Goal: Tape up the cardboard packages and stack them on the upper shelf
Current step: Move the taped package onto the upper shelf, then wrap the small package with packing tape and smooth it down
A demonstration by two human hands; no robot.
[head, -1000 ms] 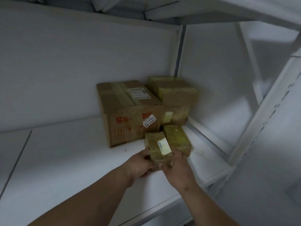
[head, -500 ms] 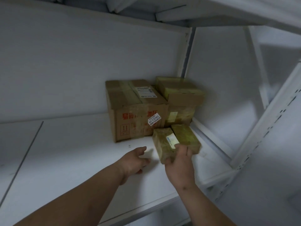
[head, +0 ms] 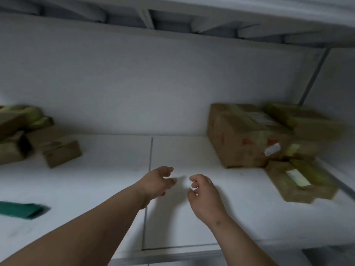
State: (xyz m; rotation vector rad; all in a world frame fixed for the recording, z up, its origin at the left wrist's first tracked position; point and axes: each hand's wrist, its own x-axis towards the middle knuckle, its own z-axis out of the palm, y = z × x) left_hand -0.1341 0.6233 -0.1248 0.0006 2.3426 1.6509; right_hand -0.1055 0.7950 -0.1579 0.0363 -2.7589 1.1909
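Left hand (head: 157, 182) and right hand (head: 204, 194) loosely curled, empty, above shelf (head: 249, 217); boxes (head: 299, 180) at right.

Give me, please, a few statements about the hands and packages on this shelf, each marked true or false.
1. Both hands hold nothing. True: the left hand and right hand hover empty over the shelf.
2. The large cardboard box stands on the shelf's left side. False: it stands on the right.
3. A small package with a pale label lies in front of the large box. True.
4. The green item rests atop the large box. False: it lies on the shelf, far left.
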